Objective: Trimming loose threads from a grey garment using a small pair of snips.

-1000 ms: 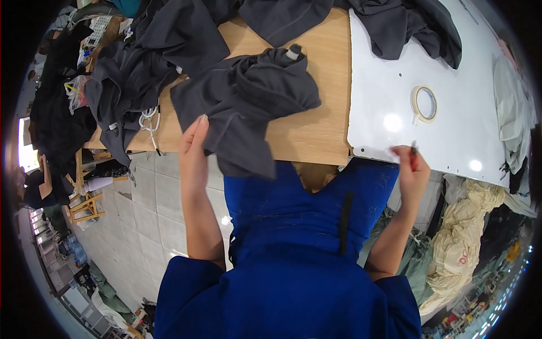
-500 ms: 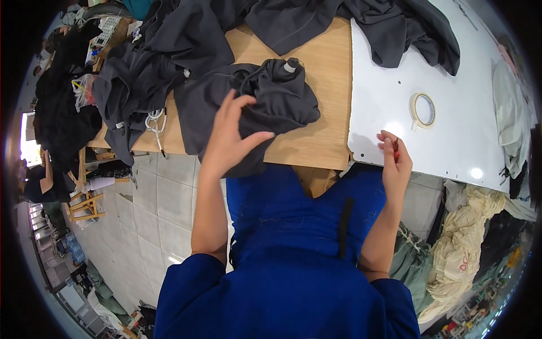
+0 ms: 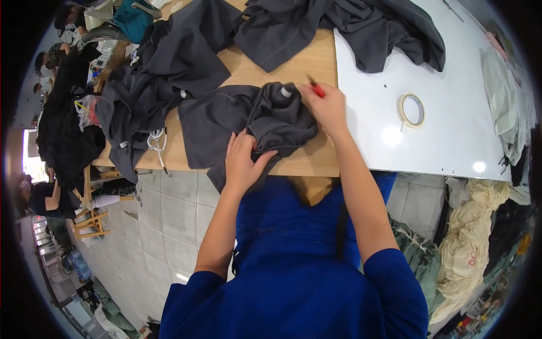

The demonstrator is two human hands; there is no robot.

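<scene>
A dark grey garment (image 3: 217,113) lies bunched on the wooden tabletop in front of me, with a gathered edge and a small white label (image 3: 286,91) near its top. My left hand (image 3: 243,161) grips the lower edge of the gathered part, its fingers on the cloth and thumb apart. At the garment's upper right, my right hand (image 3: 329,110) is closed around a small red-handled tool (image 3: 317,88) with a thin dark tip pointing up and left. Motion blurs that tip, so its exact kind is unclear. The fingertips are close beside the label.
More dark grey garments (image 3: 180,45) are heaped at the back and left. A white cord (image 3: 157,141) hangs over the front edge. On the white board (image 3: 435,150) at right lies a roll of tape (image 3: 411,110). Cream cloth (image 3: 466,237) is piled below right; other people are far left.
My right hand has moved up and left from the board's front edge to the garment, carrying the red tool. My left hand has come down onto the cloth and taken hold.
</scene>
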